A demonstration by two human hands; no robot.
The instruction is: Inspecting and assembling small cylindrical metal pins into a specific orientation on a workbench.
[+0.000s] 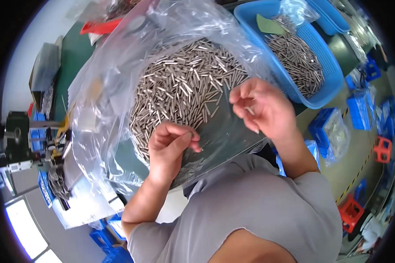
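A heap of small silvery metal pins lies on clear plastic sheeting over the dark green table. My left hand is at the near edge of the heap, thumb pressed to its curled index finger; whatever the fingertips may hold is hidden. To the right, my right hand hovers just past the heap, palm partly turned up and fingers curled. A single metal pin shows among its fingers. The two hands are apart.
A blue plastic basket at the far right holds more pins and a green scoop-like piece. Beyond the sheeting at the far left lies a red tray. Machine parts stand at the left. Blue bins sit on the floor at right.
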